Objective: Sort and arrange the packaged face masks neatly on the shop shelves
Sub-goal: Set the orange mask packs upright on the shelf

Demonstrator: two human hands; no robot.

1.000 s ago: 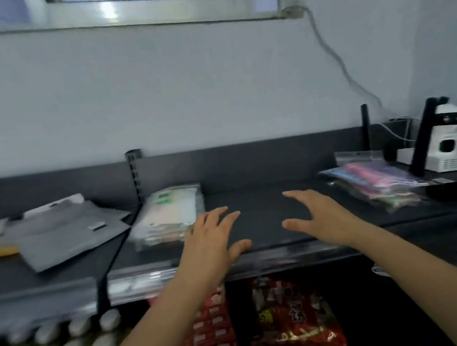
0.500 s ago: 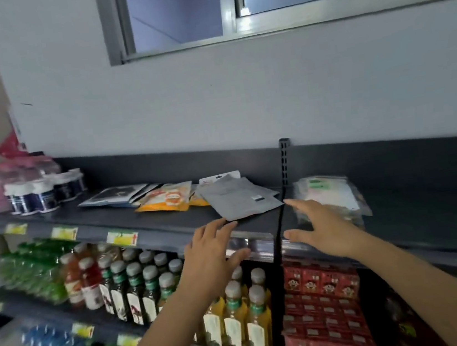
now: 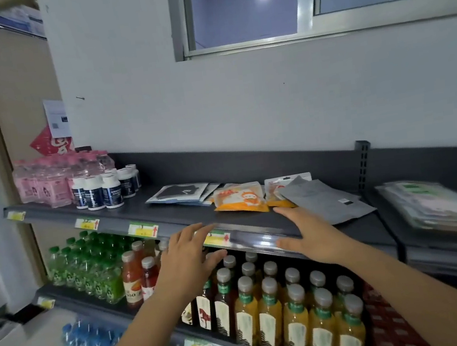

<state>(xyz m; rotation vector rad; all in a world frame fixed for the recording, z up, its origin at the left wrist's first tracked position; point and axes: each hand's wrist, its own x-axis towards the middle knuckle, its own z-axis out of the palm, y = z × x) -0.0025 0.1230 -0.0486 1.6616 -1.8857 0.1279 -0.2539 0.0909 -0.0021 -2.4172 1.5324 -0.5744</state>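
lying flat, grey mask pack runs back-left to front-right.

Shop interior. Dark tiered shelves carry yellow price tags on their front rails. Bottled drinks stand in ranked rows, with flat packets on the top tier.

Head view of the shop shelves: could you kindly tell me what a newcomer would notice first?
Two open hands dominate the middle: the left hand before the price rail of the dark grey top shelf, the right hand just short of a bright orange printed packet and a flat grey pouch lying on that shelf. Below them stand rows of yellow juice bottles with grey caps.
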